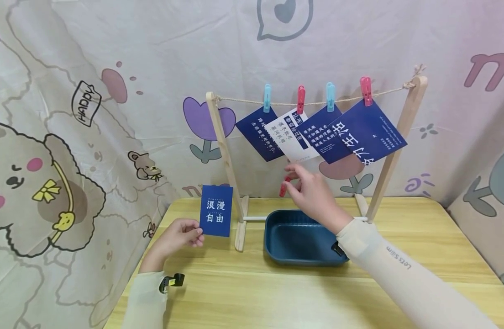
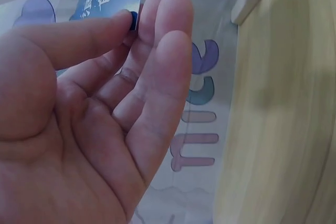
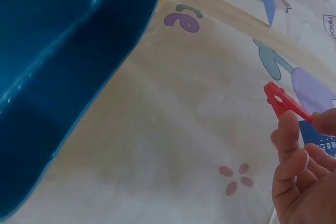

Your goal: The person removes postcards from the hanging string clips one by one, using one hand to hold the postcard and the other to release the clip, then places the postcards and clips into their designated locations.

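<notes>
My left hand [image 1: 180,235] pinches a blue card [image 1: 216,211] with white writing by its lower left corner, just left of the wooden rack. In the left wrist view the thumb presses the card's corner [image 2: 134,20] against the fingers. Above the back of the tub, my right hand [image 1: 311,194] holds a red clothespin [image 1: 283,187] between thumb and finger. The right wrist view shows that clothespin [image 3: 283,103] closer. Several cards hang on the twine [image 1: 313,103], among them a white card [image 1: 291,137] and a large blue card [image 1: 369,132], held by red and light blue clothespins [image 1: 330,97].
The wooden rack's left post [image 1: 225,155] and right post [image 1: 396,151] stand on the wooden table [image 1: 244,292], joined low down by a white rod [image 1: 255,218]. A dark blue tub [image 1: 305,262] sits between them. Behind hangs a patterned cloth [image 1: 161,91].
</notes>
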`<state>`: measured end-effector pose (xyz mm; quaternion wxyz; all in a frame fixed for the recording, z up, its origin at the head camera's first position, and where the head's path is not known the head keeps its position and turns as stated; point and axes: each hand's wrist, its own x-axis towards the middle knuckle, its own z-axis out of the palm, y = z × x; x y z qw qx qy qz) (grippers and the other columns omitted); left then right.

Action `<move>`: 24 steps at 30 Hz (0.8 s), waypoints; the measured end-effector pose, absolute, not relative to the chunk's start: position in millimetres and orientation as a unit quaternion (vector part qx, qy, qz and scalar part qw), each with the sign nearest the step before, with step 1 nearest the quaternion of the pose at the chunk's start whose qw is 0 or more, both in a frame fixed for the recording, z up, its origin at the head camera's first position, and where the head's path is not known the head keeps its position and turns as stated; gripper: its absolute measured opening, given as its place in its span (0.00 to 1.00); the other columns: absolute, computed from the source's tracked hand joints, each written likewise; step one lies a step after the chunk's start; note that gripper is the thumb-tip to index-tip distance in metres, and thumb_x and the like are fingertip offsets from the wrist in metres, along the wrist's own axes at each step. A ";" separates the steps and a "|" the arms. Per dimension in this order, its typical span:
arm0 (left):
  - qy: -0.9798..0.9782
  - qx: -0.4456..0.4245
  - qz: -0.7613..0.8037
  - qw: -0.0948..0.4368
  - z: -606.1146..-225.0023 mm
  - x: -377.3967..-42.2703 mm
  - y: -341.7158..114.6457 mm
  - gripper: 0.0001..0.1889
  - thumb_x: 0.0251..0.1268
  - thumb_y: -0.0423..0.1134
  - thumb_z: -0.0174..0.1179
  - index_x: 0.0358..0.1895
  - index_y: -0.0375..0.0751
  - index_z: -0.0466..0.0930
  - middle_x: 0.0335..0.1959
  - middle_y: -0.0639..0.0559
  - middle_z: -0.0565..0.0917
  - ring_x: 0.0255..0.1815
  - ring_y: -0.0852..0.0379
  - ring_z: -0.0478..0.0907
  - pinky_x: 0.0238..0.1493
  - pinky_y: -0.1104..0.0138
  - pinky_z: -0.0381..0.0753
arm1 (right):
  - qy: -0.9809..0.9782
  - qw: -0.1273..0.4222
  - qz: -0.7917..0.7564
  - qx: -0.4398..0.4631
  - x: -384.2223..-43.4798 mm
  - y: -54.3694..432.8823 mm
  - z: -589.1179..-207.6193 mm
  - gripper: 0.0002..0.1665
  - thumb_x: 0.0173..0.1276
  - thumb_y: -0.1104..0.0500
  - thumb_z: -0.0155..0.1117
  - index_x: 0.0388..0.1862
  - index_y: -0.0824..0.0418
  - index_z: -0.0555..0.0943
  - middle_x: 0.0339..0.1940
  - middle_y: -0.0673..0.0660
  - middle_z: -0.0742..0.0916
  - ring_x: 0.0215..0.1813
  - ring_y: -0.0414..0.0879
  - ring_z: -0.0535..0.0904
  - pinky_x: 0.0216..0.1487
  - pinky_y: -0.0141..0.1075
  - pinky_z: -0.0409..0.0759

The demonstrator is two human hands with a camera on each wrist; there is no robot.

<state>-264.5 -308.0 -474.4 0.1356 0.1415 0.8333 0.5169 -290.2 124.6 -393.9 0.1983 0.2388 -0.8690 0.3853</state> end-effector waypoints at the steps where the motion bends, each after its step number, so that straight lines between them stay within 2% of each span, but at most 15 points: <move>1: 0.833 0.142 0.516 0.138 -476.1 -264.9 -309.6 0.11 0.84 0.29 0.56 0.43 0.19 0.79 0.39 0.26 0.88 0.36 0.49 0.92 0.42 0.57 0.94 | -0.871 0.195 0.383 0.238 -290.4 123.9 -395.3 0.23 0.80 0.57 0.70 0.69 0.58 0.79 0.53 0.59 0.93 0.34 0.42 0.91 0.37 0.35 0.90; 6: 0.832 0.143 0.515 0.149 -482.5 -267.3 -315.4 0.12 0.84 0.29 0.55 0.42 0.18 0.79 0.38 0.28 0.88 0.36 0.49 0.92 0.42 0.56 0.94 | -0.879 0.180 0.376 0.233 -290.4 121.1 -400.4 0.23 0.80 0.56 0.70 0.69 0.57 0.79 0.51 0.57 0.94 0.33 0.39 0.89 0.35 0.35 0.89; 13: 0.824 0.142 0.523 0.164 -484.1 -269.2 -320.3 0.12 0.83 0.28 0.56 0.43 0.16 0.77 0.40 0.24 0.87 0.34 0.54 0.91 0.43 0.56 0.94 | -0.887 0.169 0.366 0.225 -289.6 119.7 -405.2 0.24 0.79 0.56 0.71 0.69 0.59 0.79 0.50 0.56 0.94 0.27 0.37 0.84 0.29 0.37 0.83; 18: 0.828 0.139 0.514 0.176 -483.2 -268.5 -322.2 0.11 0.82 0.28 0.57 0.44 0.16 0.78 0.40 0.25 0.87 0.35 0.51 0.91 0.43 0.55 0.94 | -0.890 0.152 0.368 0.222 -289.5 118.4 -409.8 0.25 0.79 0.56 0.71 0.70 0.59 0.79 0.50 0.57 0.94 0.30 0.38 0.87 0.31 0.37 0.85; 24: 0.829 0.134 0.510 0.185 -487.0 -269.4 -324.9 0.11 0.83 0.28 0.56 0.44 0.18 0.79 0.41 0.23 0.87 0.35 0.54 0.91 0.43 0.56 0.94 | -0.899 0.135 0.356 0.216 -291.3 117.0 -416.6 0.25 0.78 0.55 0.71 0.70 0.58 0.79 0.50 0.56 0.95 0.35 0.43 0.89 0.35 0.38 0.88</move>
